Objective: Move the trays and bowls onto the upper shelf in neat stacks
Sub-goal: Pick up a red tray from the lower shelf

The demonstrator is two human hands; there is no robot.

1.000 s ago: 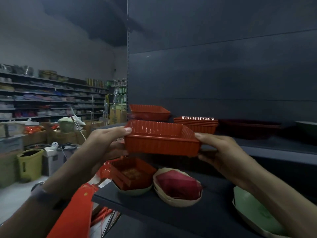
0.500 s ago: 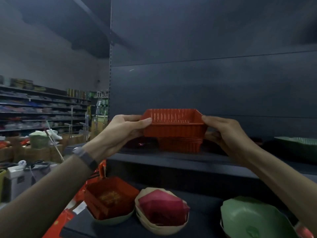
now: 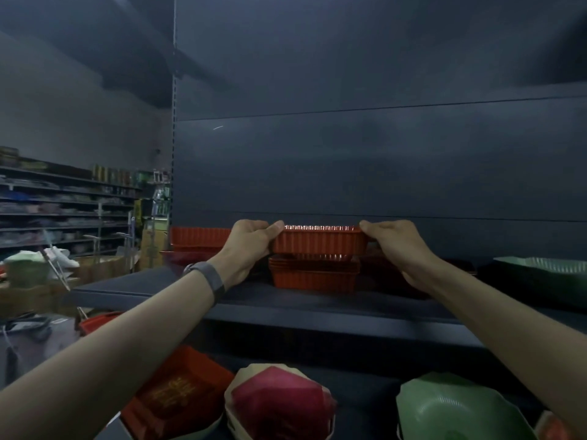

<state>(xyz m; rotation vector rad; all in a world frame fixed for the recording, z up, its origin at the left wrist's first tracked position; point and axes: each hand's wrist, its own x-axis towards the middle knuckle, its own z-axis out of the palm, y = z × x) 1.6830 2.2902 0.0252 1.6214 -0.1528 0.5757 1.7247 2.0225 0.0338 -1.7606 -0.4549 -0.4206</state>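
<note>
Hands: left hand [image 3: 251, 246], right hand [image 3: 395, 246] grip red tray [image 3: 319, 244] ends above stack [image 3: 314, 274].

I am holding both arms outstretched, my left hand [image 3: 251, 246] and right hand [image 3: 397, 246] pinching opposite ends of the red tray [image 3: 319, 244].

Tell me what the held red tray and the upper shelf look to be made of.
Red tray: likely moulded plastic, glossy; ribbed walls, rim catching bright glints. Upper shelf: probably painted sheet metal, matt dark grey; flat with a slim front edge; dim light leaves it open.
</note>
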